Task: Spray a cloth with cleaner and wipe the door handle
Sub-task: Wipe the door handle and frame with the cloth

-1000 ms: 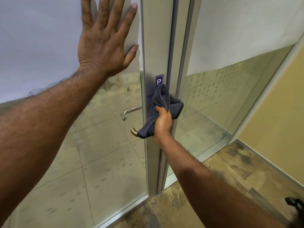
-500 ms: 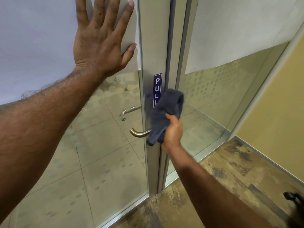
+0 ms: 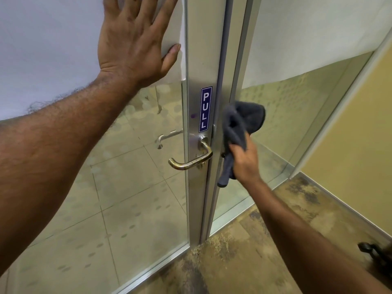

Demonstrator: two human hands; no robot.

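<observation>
Two bare arms reach in from the bottom. Under them is a brown, blotchy floor [image 3: 244,251]. One small dark thing [image 3: 377,253] sits on it, far right of the fingers; I cannot tell what it is.

The right hand [image 3: 244,162] holds the one gray cloth [image 3: 239,124]. Its fingers [image 3: 234,148] are curled and pinch the cloth near the middle. A puffy end sticks up above the fingers. A thin end hangs down below them.

The cloth is just right of the handle [image 3: 191,162] and is not on it. The metal door edge [image 3: 220,81] stands between the two. The handle is a bent gold bar, left of the right fingers, and it shows whole. Just above it is one blue sign [image 3: 205,109] that says PULL.

Higher up and left, the left hand [image 3: 135,39] lies flat on the door. Its fingers [image 3: 148,9] are straight and spread and hold nothing. The tips go past the top edge. They press on a white sheet [image 3: 53,49] over the top glass.

Behind the glass, below the left fingers, is a silver handle [image 3: 167,137], so there are two handles. Past it are pale tiles [image 3: 127,187]. A yellow wall [image 3: 350,134] stands far right of the cloth.
</observation>
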